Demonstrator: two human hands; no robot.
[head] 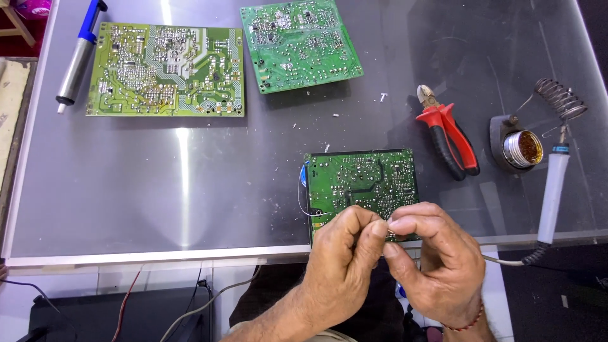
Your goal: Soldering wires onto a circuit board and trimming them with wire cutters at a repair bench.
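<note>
Both left hand (345,253) and right hand (430,253) pinching something tiny over near green board (362,183); soldering iron (552,196) resting unused at right; work seemingly early.

Both hands' fingertips (383,231) hide the near edge of the small circuit board (362,180).

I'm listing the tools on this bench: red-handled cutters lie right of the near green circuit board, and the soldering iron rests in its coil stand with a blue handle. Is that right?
Not quite. The head view shows the soldering iron has a white handle, not blue. The rest holds: it rests in the coil stand, and the red-handled cutters lie right of the near green circuit board.
</note>
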